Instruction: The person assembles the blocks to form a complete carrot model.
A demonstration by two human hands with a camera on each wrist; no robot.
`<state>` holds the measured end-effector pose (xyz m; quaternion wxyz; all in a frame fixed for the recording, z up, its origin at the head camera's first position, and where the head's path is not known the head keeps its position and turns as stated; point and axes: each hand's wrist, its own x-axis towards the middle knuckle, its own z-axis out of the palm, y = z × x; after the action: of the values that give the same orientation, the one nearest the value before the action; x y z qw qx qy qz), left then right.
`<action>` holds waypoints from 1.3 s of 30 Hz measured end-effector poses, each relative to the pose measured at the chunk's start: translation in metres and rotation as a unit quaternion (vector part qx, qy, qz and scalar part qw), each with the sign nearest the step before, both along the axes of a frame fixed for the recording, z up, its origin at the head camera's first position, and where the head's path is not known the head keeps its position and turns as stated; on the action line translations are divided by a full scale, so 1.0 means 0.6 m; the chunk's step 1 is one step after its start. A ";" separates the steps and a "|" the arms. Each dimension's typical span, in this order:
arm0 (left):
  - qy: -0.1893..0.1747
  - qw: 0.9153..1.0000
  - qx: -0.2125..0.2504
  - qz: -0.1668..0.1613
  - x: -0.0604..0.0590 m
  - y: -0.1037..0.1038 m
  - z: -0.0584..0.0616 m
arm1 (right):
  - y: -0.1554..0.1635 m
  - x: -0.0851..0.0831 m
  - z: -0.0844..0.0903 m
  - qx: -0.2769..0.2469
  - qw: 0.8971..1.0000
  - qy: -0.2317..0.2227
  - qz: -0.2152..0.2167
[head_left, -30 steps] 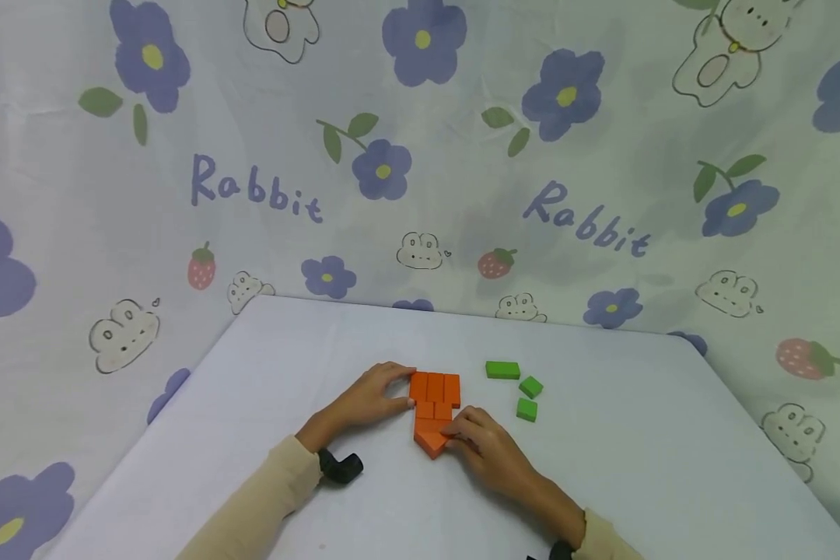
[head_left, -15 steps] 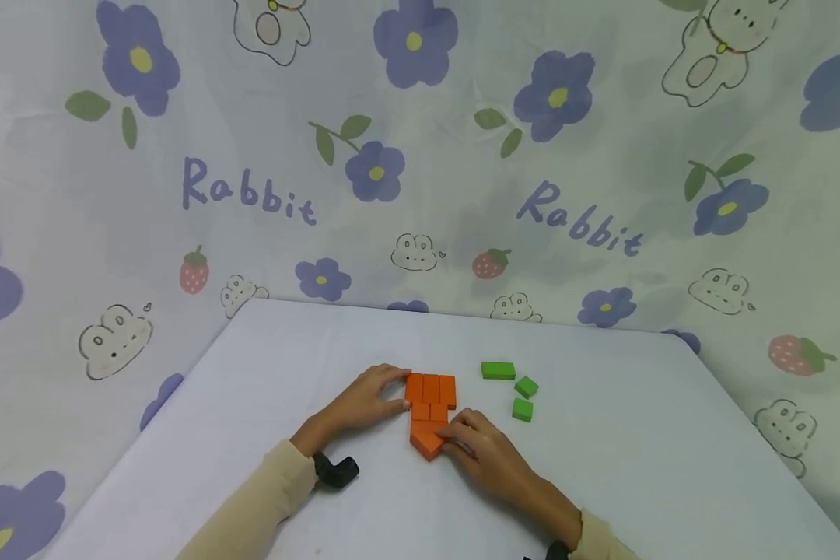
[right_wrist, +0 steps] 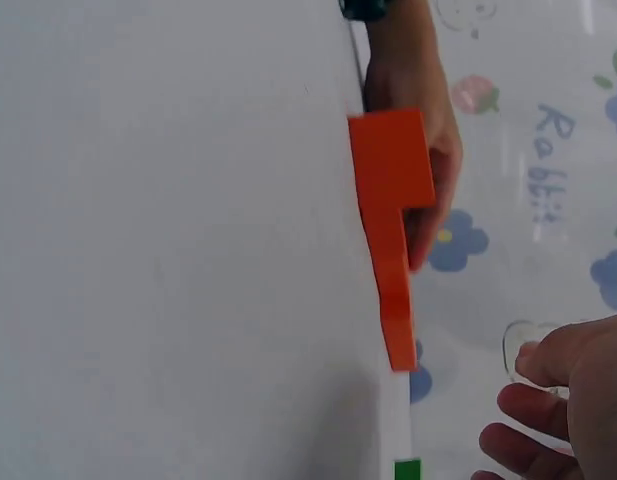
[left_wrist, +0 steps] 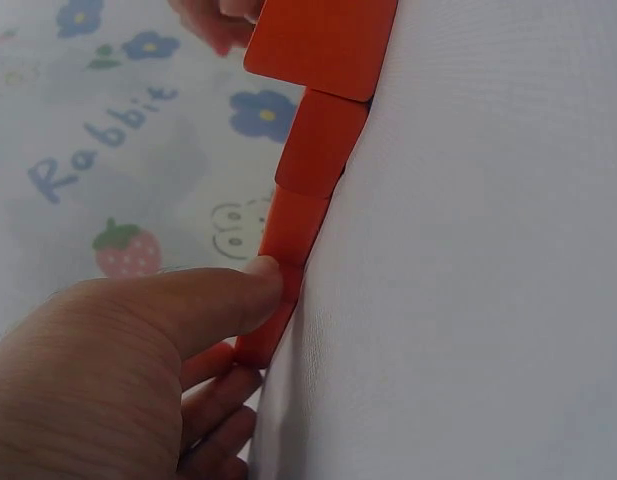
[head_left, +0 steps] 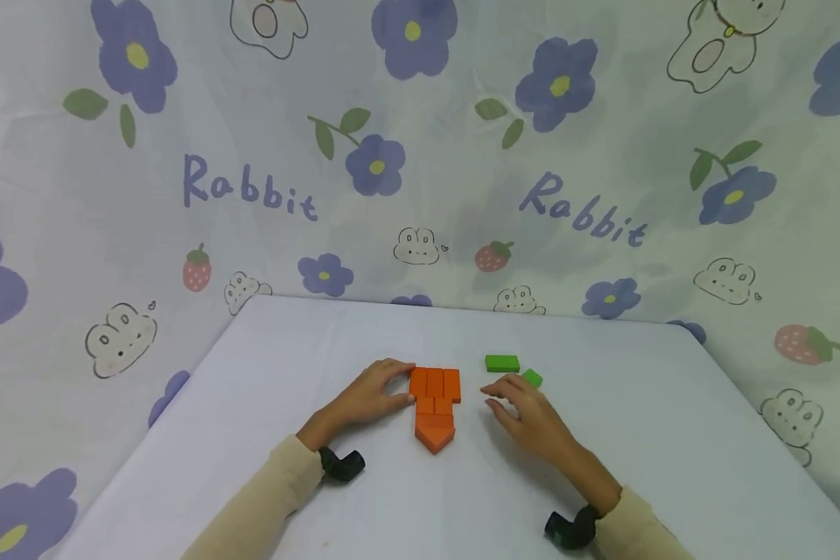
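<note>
Flat orange blocks (head_left: pixel 435 404) lie together on the white table (head_left: pixel 287 373) in a carrot shape, point toward me. My left hand (head_left: pixel 393 384) grips the left block of the top row, fingers over its far end and thumb (left_wrist: pixel 250 288) pressed on its near end. In the left wrist view the orange blocks (left_wrist: pixel 318 150) run away from that thumb. My right hand (head_left: pixel 505 395) hovers with fingers loosely spread just right of the carrot, holding nothing. Beyond it lie a long green block (head_left: pixel 502 362) and a small green block (head_left: pixel 533 378). The right wrist view shows the orange shape (right_wrist: pixel 390 220) edge-on.
Black wrist-camera mounts sit at my left wrist (head_left: pixel 343 464) and right wrist (head_left: pixel 570 529). A rabbit-and-flower printed cloth (head_left: pixel 252 187) hangs behind and around the table. The table's far edge (head_left: pixel 462 309) runs close behind the blocks.
My right hand has let go of the carrot's tip and moved right and away, to the green blocks, covering one small green block. The left hand has stayed on the top row.
</note>
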<state>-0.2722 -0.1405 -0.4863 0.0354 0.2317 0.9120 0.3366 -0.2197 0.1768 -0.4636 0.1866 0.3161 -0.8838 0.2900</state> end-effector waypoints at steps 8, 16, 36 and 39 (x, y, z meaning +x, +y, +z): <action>-0.004 1.000 0.012 0.002 0.003 0.000 0.004 | 0.072 -0.084 0.033 0.038 0.990 -0.114 -0.074; -0.010 1.000 0.029 -0.003 0.012 -0.001 -0.003 | 0.081 -0.149 0.028 0.108 0.979 -0.174 -0.014; -0.005 1.000 0.017 0.003 0.013 -0.003 0.004 | 0.066 -0.182 0.042 0.173 0.952 -0.251 -0.036; -0.006 1.000 0.024 0.003 0.013 -0.003 0.005 | 0.067 -0.184 0.041 0.181 0.953 -0.240 -0.039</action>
<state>-0.2642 -0.1420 -0.4832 0.0339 0.2275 0.9043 0.3595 -0.3299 0.2173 -0.4389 -0.0807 0.2313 -0.9517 0.1849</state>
